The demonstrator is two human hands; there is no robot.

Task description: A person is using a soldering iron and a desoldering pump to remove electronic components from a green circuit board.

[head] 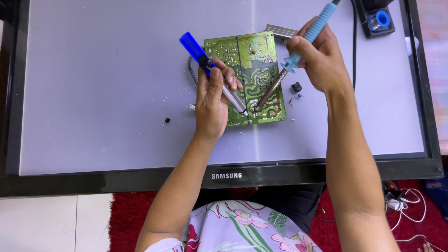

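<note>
From the head view, a green circuit board (249, 77) lies flat, solder side up, on a large flat-screen panel (93, 93) that lies face up as the work surface. The left hand (212, 95) is clamped around a desoldering pump (212, 70) with a blue plunger end and a silvery barrel, thumb along its body, its nozzle resting on the board's lower part. The right hand (317, 58) is closed in a pen grip on the light-blue handle of a soldering iron (294, 58), whose metal tip meets the board right beside the pump's nozzle. The iron's cord runs off past the board's upper right, where a black stand with a blue spool (381, 19) sits. A small black component (296, 87) and two tiny blue parts (298, 96) lie just right of the board; another small black piece (167, 120) lies well to its left, among white flecks. A grey metal block (281, 31) touches the board's top edge. The board looks light, stiff and fragile, best taken by its bare edges; the iron is safe only at its ribbed handle, since its shaft is likely hot.
</note>
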